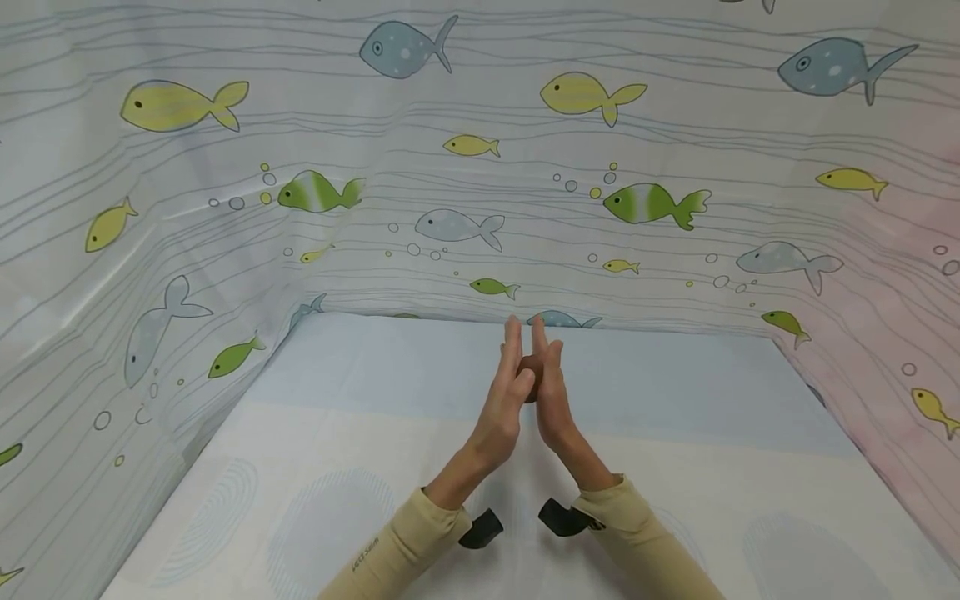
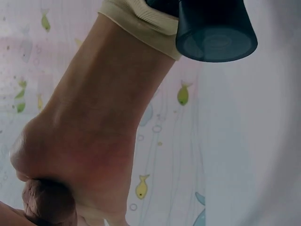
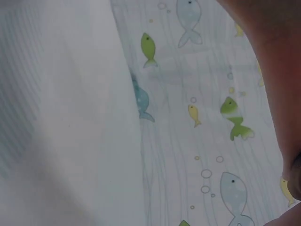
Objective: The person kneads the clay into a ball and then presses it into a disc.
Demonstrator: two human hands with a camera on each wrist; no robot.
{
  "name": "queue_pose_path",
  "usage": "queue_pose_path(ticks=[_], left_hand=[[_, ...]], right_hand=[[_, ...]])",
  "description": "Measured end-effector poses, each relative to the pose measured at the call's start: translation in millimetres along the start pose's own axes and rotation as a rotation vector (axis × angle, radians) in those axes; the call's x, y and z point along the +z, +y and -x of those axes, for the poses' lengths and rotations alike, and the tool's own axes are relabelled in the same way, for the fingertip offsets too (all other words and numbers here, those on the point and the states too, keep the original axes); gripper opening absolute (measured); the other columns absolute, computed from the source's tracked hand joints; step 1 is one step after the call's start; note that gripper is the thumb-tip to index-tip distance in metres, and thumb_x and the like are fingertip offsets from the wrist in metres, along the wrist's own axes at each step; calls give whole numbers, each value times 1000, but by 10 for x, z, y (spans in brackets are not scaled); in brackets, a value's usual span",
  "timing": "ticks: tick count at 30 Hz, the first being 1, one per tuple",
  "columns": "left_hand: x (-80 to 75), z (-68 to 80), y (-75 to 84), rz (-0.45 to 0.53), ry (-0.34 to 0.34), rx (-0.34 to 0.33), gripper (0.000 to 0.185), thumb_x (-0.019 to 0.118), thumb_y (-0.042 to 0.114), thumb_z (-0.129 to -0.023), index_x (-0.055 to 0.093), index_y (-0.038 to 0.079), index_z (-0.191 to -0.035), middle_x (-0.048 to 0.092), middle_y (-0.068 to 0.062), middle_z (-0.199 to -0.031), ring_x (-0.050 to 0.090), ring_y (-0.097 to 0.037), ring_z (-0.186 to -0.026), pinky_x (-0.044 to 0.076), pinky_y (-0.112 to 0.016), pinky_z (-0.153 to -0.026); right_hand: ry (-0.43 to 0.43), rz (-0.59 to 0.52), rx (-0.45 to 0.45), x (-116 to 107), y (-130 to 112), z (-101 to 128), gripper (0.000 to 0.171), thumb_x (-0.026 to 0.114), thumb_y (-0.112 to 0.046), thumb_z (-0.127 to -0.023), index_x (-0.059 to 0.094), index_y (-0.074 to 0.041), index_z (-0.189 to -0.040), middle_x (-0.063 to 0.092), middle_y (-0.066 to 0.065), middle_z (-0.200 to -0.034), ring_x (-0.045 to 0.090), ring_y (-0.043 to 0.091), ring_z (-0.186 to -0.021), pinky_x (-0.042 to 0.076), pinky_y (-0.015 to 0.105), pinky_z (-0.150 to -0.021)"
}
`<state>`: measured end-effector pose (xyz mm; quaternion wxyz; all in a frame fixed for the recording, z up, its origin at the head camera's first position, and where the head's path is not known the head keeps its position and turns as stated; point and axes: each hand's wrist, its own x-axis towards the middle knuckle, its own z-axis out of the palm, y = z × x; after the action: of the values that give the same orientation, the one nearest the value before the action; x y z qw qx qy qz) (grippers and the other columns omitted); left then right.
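Note:
A small brown ball (image 1: 532, 364), roundish and dark, sits between my two palms in the head view. My left hand (image 1: 501, 410) lies against its left side, fingers straight and pointing away, with the thumb over the ball. On the other side my right hand (image 1: 555, 402) presses its palm to the ball, its fingers also extended. In the left wrist view the lumpy brown ball (image 2: 49, 201) shows below the heel of the right hand (image 2: 89, 155). Only part of a hand (image 3: 277, 61) shows at the edge of the right wrist view, with the ball not clearly visible there.
Beneath the hands is a white and pale blue table surface (image 1: 420, 417). Around it hangs a fish-printed curtain (image 1: 360, 267) on the left, back and right. Black wrist cameras (image 1: 482, 529) protrude by the beige cuffs.

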<state>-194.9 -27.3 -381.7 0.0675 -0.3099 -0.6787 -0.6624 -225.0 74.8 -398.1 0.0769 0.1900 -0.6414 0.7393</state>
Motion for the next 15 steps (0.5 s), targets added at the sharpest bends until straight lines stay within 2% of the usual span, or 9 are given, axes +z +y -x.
queue_pose_path(ticks=[2,3,4,5,6,7,9,15], left_hand=[[-10,-18,14,-2,9,6,69,26,38,-103,-6,15,-159,-10,4,-165,-18,-20,-150,-8,-59,-118],[-15,-28,20,-4,13,9,69,26,37,-103,-6,15,-159,-9,5,-165,-18,-20,-150,-8,-59,-117],[-19,-42,22,-4,17,13,69,26,37,-103,-6,15,-159,-9,5,-165,-18,-20,-150,-9,-59,-117],[-23,-56,27,-8,23,16,69,26,37,-102,-5,15,-160,-9,5,-165,-19,-19,-150,-9,-59,-117],[-28,-70,29,-13,27,21,69,26,37,-102,-5,16,-160,-9,5,-165,-19,-19,-150,-10,-59,-117],[-32,-84,31,-16,32,25,68,26,36,-102,-5,16,-160,-9,6,-165,-19,-19,-150,-11,-59,-117],[-41,-112,25,-26,45,31,68,26,35,-102,-4,16,-160,-9,7,-165,-18,-18,-150,-13,-57,-117],[-87,-214,-6,-59,86,71,67,27,33,-102,-2,14,-160,-10,7,-165,-15,-11,-151,-14,-49,-119]], right_hand=[[-2,-5,14,10,-8,20,75,6,-63,-101,4,-17,-160,58,0,-100,55,11,-86,40,24,-76],[-6,-9,18,14,-9,32,75,6,-63,-101,4,-17,-160,57,3,-120,55,13,-106,39,26,-88],[-14,-14,20,17,-11,41,74,6,-63,-101,3,-17,-160,47,5,-140,47,15,-126,35,30,-100],[-24,-21,20,20,-10,49,75,6,-63,-101,3,-17,-160,38,8,-152,36,17,-139,30,35,-108],[-31,-27,16,23,-11,55,75,6,-62,-101,2,-16,-160,19,5,-163,21,17,-148,21,40,-116],[-39,-30,11,28,-10,60,75,6,-61,-102,1,-15,-160,9,3,-166,9,16,-151,13,44,-119],[-49,-29,-4,40,-7,68,75,6,-60,-102,0,-13,-160,-2,0,-167,-3,17,-152,3,49,-122],[-82,-29,-49,99,-37,110,73,9,-56,-104,-4,-10,-159,-5,3,-166,-4,22,-153,2,50,-122]])
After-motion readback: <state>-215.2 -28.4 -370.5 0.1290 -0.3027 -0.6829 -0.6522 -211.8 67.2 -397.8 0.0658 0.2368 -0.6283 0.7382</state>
